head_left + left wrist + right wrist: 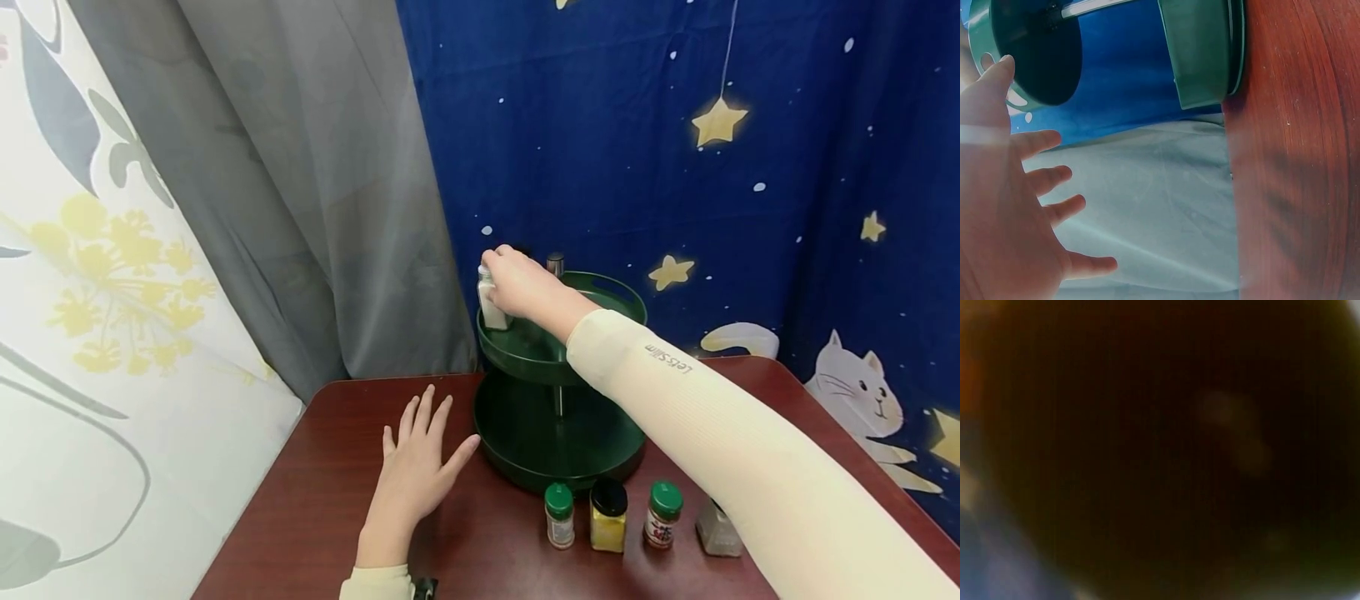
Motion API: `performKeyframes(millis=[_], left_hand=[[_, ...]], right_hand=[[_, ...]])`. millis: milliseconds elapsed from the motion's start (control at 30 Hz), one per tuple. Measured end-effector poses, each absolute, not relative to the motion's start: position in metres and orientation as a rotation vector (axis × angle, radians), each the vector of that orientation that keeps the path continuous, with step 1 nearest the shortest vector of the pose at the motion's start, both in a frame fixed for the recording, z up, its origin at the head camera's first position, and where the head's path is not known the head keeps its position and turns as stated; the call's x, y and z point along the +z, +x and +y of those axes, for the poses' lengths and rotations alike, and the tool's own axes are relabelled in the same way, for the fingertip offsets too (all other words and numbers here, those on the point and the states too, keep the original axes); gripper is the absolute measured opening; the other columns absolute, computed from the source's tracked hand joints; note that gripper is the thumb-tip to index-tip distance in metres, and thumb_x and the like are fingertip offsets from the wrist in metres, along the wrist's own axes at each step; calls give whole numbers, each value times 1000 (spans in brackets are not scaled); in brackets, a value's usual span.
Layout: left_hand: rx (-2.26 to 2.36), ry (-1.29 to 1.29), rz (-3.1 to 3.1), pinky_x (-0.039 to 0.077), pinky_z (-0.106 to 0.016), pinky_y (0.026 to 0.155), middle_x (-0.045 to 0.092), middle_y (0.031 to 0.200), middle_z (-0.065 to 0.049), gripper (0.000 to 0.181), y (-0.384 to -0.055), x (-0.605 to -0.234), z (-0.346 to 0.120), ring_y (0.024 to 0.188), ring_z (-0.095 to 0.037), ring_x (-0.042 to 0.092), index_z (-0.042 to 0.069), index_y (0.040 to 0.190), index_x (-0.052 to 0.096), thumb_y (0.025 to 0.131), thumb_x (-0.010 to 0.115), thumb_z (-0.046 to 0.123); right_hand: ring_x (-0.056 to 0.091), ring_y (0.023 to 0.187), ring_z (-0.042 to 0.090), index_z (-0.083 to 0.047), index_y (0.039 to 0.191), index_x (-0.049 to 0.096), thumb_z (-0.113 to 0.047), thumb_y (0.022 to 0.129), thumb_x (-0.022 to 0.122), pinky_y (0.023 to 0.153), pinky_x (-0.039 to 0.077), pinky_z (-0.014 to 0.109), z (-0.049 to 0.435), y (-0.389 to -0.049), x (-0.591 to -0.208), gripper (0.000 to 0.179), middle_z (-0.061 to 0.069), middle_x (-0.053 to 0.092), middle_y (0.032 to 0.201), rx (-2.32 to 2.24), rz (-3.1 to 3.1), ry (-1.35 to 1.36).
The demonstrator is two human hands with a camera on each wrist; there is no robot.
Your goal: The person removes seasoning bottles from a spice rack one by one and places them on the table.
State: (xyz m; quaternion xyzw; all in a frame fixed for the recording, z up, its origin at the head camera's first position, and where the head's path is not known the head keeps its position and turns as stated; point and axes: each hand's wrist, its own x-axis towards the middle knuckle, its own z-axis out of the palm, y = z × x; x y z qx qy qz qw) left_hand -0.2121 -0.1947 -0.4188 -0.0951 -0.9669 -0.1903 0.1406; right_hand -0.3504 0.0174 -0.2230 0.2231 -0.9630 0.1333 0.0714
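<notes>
Right grip (525, 286) pinches white jar (492, 305), near upright, inside upper tray's (525, 364) left rim; base contact uncertain. Left grip (412, 471) spread.

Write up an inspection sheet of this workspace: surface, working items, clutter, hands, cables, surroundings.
Surface: reddish table.
Job's things: white-filled jar at the upper tier of the green two-tier stand, contact unclear; before the stand, a green-capped jar, a black-lidded yellow jar, another green-capped jar and a jar partly behind the right sleeve.
Clutter: nothing seen.
Hands: right hand grips the white-filled jar; left hand is spread, holding nothing.
Cables: nothing seen.
Surroundings: white patterned curtain, grey curtain, starry blue curtain.
</notes>
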Motion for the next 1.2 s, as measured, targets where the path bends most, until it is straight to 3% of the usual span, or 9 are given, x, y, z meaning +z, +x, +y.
performKeyframes(millis=[233, 900, 1200], left_hand=[[-539, -267, -2802, 17, -83, 122, 17, 181, -3, 84, -213, -419, -196, 167, -36, 16, 26, 168, 36, 102, 47, 76], [-545, -264, -2810, 16, -83, 123, 16, 181, -4, 84, -208, -413, -196, 167, -35, 15, 25, 169, 34, 102, 47, 75], [-543, -266, -2813, 16, -82, 123, 15, 181, -3, 85, -208, -414, -195, 167, -35, 14, 26, 169, 34, 102, 47, 76]], right_hand=[[59, 123, 28, -7, 142, 50, -23, 108, 63, 103, 55, 44, 13, -349, -220, 39, 15, 58, 136, 382, -2905, 688], [64, 120, 32, -5, 158, 39, -25, 108, 60, 101, 58, 45, 15, -336, -217, 57, 25, 44, 154, 371, -2998, 586], [61, 130, 34, -4, 154, 42, -26, 111, 56, 107, 54, 47, 17, -333, -218, 51, 23, 56, 145, 369, -2989, 615]])
